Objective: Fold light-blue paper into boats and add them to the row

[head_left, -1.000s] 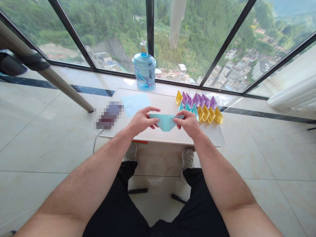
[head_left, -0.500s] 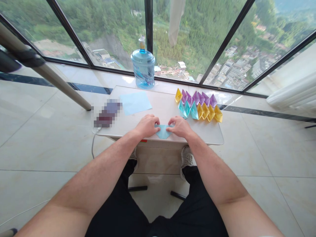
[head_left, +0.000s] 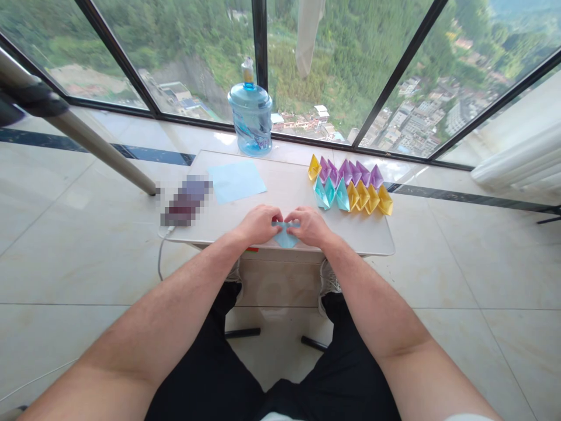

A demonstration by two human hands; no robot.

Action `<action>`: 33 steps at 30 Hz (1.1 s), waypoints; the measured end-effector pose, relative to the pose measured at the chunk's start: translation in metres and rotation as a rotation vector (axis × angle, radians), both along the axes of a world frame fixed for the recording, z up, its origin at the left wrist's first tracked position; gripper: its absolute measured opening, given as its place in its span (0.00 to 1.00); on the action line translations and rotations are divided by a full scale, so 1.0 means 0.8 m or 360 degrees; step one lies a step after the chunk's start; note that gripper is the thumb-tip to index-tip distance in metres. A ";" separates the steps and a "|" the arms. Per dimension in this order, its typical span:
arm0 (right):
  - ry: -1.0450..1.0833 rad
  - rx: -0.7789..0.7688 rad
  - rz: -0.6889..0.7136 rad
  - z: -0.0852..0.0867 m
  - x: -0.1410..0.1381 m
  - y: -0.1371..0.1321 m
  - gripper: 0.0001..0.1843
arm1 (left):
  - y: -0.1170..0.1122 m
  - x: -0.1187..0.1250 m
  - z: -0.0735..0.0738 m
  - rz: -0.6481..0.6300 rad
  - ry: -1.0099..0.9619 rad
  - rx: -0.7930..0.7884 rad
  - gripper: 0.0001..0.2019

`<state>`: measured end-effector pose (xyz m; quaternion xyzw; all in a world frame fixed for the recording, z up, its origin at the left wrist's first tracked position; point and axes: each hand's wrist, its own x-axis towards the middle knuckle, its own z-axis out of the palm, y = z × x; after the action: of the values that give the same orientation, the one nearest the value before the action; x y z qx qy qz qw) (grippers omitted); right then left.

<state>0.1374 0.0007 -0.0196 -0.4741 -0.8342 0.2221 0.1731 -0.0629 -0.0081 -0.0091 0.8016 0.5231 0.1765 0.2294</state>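
A small piece of folded light-blue paper [head_left: 286, 239] is at the front edge of the white table [head_left: 350, 237]. My left hand [head_left: 262, 224] pinches its left side between thumb and fingers. On the other side my right hand [head_left: 308, 226] grips the paper the same way, and the fingertips of both hands are close together over it. Part of the paper is hidden under the fingers. A flat light-blue sheet [head_left: 237, 182] lies farther back on the left. Folded paper boats stand in two rows at the back right: purple [head_left: 345, 173], turquoise [head_left: 342, 196] and yellow [head_left: 371, 200].
A blurred-out object [head_left: 186, 202] with a white cable [head_left: 160, 257] lies at the table's left end. Behind the table a large blue water bottle [head_left: 251, 120] stands by the window. A slanting pole [head_left: 100, 146] rises at the left.
My hands have drawn closer together, with the right hand moving left along the folded paper. The whole view has shifted slightly. The boats and the flat sheet stay in place.
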 end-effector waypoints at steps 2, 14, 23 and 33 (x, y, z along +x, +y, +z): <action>-0.0020 -0.0032 0.0004 0.001 -0.002 0.001 0.09 | 0.001 0.001 0.002 -0.0005 0.0035 -0.0010 0.06; -0.0230 -0.0025 -0.0070 0.012 -0.010 0.003 0.07 | 0.003 0.002 0.003 -0.0058 0.0064 -0.0055 0.06; -0.0198 -0.0115 0.0094 0.028 0.012 0.007 0.05 | 0.008 -0.006 0.001 -0.0031 0.0057 -0.0077 0.04; -0.0162 -0.0008 0.0140 0.018 0.018 0.000 0.02 | 0.002 -0.023 0.006 -0.0160 0.0064 -0.0028 0.09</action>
<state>0.1521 0.0007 -0.0055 -0.4482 -0.8614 0.2072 0.1193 -0.0816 -0.0068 -0.0045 0.8283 0.4881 0.1441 0.2345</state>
